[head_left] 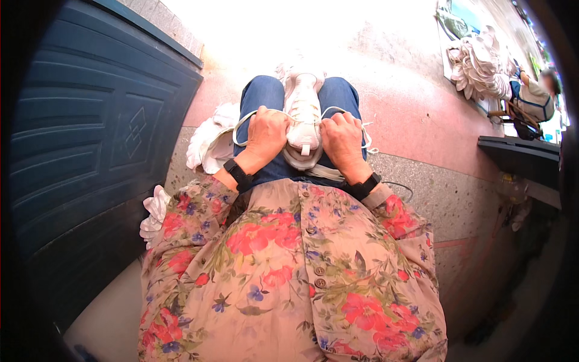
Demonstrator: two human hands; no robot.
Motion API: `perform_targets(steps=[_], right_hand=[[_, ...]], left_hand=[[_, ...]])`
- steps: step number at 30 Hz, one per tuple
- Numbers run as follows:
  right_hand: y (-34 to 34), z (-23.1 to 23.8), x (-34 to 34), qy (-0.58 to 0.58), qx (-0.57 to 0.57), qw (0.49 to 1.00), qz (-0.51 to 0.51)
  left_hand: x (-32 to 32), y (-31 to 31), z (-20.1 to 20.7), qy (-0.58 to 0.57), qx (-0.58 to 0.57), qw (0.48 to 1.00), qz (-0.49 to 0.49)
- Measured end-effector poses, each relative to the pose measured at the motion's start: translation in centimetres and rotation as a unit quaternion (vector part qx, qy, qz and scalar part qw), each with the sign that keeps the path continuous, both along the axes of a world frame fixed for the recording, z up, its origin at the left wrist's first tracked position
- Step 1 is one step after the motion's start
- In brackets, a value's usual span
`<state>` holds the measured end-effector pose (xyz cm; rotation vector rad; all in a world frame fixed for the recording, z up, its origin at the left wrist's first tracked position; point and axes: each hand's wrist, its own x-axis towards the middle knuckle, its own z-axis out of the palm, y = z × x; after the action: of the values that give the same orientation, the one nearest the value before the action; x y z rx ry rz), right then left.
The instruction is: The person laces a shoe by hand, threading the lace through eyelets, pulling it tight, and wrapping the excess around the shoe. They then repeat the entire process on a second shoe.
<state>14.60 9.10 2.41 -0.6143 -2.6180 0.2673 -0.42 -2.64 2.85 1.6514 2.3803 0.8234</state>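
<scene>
You sit on a speckled stone step (pixel 458 199) — blue door (pixel 90 151) left, pink pavement (pixel 416 114) far. Your left hand (pixel 265 136) and right hand (pixel 342 140) each grip a lace (pixel 241 123) of the white shoe (pixel 303 114), fingers curled tight.

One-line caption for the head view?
Left hand and right hand grip white laces beside a white shoe on the lap.

Floral blouse (pixel 289 271) in pink with red blooms, buttoned front; blue jeans (pixel 265 96); black wristbands (pixel 236 174) on both wrists.
</scene>
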Motion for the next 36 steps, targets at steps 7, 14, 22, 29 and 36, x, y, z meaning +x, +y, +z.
perform_targets(steps=[7,14,22,29,36], right_hand=[[-0.4,0.8,0.7,0.021,-0.020,0.999,-0.014],[0.4,-0.1,1.1,-0.033,-0.056,0.998,-0.021],[-0.5,-2.4,1.2,0.122,-0.246,0.960,-0.055],[-0.3,-2.4,1.4,0.179,-0.143,0.973,0.031],[-0.8,0.6,1.4,-0.078,0.008,0.996,0.041]], left_hand=[[1.4,-1.2,0.4,0.022,-0.001,0.995,0.094],[1.0,-1.0,0.2,-0.031,-0.032,0.996,0.083],[0.1,2.4,2.3,-0.109,0.097,0.989,0.013],[1.2,10.7,0.2,-0.176,-0.081,0.959,-0.207],[0.2,10.1,3.6,-0.517,-0.183,0.835,-0.056]])
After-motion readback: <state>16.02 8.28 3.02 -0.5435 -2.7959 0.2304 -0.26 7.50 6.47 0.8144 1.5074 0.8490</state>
